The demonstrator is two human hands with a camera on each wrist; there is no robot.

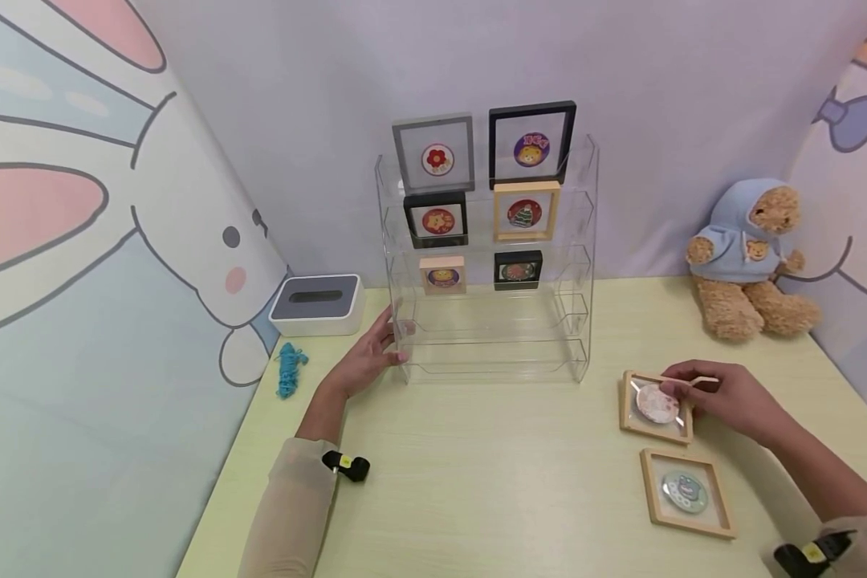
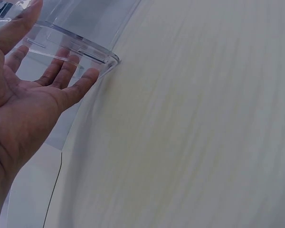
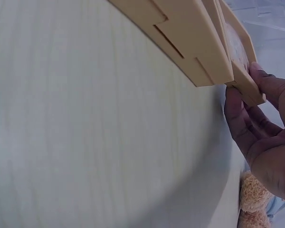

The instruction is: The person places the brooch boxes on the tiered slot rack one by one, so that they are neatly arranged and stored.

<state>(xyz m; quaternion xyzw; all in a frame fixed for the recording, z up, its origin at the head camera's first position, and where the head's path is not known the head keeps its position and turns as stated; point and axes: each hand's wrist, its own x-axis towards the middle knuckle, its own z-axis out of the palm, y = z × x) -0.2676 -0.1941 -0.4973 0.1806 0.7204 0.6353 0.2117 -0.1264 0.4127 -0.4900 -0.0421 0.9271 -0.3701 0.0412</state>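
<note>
A clear acrylic tiered rack (image 1: 491,373) stands at the back middle, carrying several small framed badges. My left hand (image 1: 367,357) is at its lower left side, fingers fairly straight and fingertips against the clear panel; the left wrist view shows the open palm beside the rack's corner (image 2: 113,58). At the right, my right hand (image 1: 730,397) pinches the corner of a light wooden display frame (image 1: 624,413) with a round pinkish-white badge (image 1: 656,404) inside. In the right wrist view, the thumb lies on the frame's (image 3: 247,85) face and fingers go behind it.
A second wooden frame (image 1: 650,490) with a green badge lies nearer me. A teddy bear (image 1: 747,257) in a blue hoodie sits at the back right. A tissue box (image 1: 318,305) and blue yarn bundle (image 1: 287,369) lie left of the rack.
</note>
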